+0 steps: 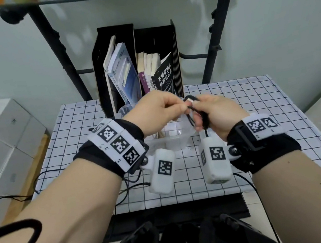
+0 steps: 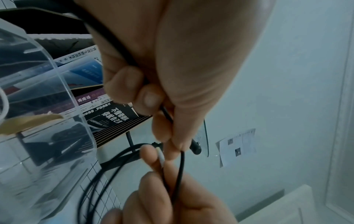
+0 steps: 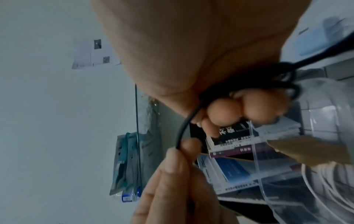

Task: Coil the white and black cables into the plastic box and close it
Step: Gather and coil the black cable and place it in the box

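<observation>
Inside the plastic box (image 3: 325, 189), only wrist views show white cable (image 3: 314, 186).

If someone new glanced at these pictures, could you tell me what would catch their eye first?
Probably the two hands meeting at the centre: the left hand and right hand both grip a black cable, looped around the right fingers. Just below them sits the clear plastic box on the checked tablecloth, with a black file holder of books behind.
</observation>
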